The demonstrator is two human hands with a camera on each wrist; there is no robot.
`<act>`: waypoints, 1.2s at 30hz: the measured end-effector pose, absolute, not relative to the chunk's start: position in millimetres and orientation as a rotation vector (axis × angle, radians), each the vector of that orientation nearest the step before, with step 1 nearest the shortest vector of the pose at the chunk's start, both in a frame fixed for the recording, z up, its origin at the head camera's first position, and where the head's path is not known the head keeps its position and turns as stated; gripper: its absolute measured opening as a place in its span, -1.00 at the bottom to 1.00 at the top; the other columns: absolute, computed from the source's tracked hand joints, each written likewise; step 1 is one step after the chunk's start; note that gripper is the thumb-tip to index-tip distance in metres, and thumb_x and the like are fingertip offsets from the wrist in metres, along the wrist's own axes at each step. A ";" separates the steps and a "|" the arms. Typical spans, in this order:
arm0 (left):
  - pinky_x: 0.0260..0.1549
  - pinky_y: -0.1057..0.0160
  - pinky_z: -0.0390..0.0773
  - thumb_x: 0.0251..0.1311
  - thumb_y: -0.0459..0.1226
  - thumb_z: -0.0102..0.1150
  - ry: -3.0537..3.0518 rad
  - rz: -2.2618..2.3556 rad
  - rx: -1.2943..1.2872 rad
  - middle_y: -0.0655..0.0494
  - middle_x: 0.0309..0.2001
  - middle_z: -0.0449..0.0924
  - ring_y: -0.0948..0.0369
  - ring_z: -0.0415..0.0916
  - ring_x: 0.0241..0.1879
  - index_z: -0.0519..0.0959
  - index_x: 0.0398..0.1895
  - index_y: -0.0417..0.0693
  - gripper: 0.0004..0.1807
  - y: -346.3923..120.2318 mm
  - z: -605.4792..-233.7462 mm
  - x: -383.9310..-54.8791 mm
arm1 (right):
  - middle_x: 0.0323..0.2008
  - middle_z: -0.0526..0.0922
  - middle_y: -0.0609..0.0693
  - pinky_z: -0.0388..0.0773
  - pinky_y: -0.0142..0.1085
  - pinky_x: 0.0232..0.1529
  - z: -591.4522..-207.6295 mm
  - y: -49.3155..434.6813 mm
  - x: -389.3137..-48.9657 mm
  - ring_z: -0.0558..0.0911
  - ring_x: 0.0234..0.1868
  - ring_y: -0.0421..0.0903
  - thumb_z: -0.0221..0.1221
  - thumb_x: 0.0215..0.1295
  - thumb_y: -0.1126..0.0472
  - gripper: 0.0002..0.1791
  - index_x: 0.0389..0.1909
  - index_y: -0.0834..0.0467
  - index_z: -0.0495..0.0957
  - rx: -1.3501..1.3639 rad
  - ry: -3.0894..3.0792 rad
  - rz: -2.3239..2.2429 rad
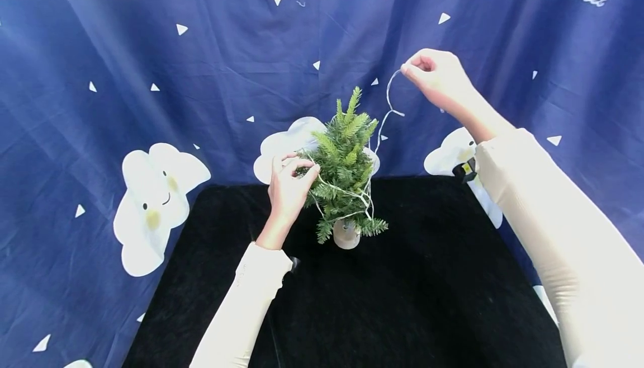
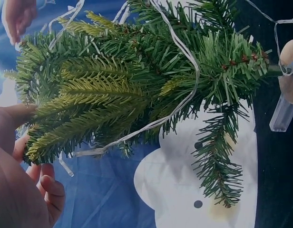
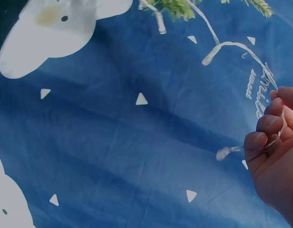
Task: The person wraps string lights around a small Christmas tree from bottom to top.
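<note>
A small artificial Christmas tree (image 1: 347, 150) stands upright on its pale round base (image 1: 346, 235). White string lights (image 1: 342, 190) loop across its lower branches, and one length rises from its right side. My right hand (image 1: 436, 74), raised above and right of the tree, pinches that length; a bulb end (image 3: 223, 153) hangs beside the fingers in the right wrist view. On the tree's left side, my left hand (image 1: 290, 186) holds a branch tip between thumb and fingers. In the left wrist view, the branch (image 2: 80, 128) partly hides those fingers.
The tree stands toward the back of a black cloth-covered table (image 1: 392, 301). Behind it hangs a blue curtain (image 1: 226, 66) printed with white clouds and triangles. A clear plastic piece (image 2: 283, 114) shows beside the base in the left wrist view.
</note>
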State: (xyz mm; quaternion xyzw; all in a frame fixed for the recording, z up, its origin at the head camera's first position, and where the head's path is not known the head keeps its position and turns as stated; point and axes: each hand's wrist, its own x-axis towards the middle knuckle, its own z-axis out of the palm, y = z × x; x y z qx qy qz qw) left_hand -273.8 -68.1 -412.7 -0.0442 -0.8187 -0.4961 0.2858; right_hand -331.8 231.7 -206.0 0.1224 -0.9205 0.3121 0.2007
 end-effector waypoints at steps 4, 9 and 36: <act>-0.18 0.07 0.51 0.11 0.06 0.40 -2.191 -1.325 -0.113 0.23 0.16 0.44 0.25 0.51 -0.13 0.73 -0.34 0.29 -0.84 -66.9 -412.0 -272.7 | -0.54 0.43 -0.26 0.26 -0.35 -0.31 -195.0 216.7 -344.4 0.39 -0.42 -0.22 0.08 0.40 -0.09 -0.63 -0.11 0.12 0.63 0.337 -2.603 0.797; -0.19 0.06 0.50 0.11 0.05 0.39 -2.201 -1.326 -0.107 0.27 0.17 0.43 0.26 0.49 -0.11 0.73 -0.33 0.29 -0.85 -67.4 -412.1 -271.3 | -0.14 0.66 -0.07 0.43 -0.12 0.00 -182.6 193.4 -362.6 0.56 -0.07 -0.08 -0.02 0.44 -0.14 -0.55 0.05 0.07 0.63 0.298 -2.742 0.580; -0.17 -0.01 0.51 0.19 0.11 0.31 -2.219 -1.311 -0.093 0.26 0.22 0.39 0.21 0.49 -0.06 0.71 -0.32 0.27 -0.79 -46.0 -412.4 -261.8 | -0.01 0.68 0.22 0.55 0.25 -0.02 -163.5 89.1 -361.4 0.65 -0.06 0.25 -0.02 0.43 0.05 -0.70 -0.17 0.13 0.62 0.729 -2.917 -0.485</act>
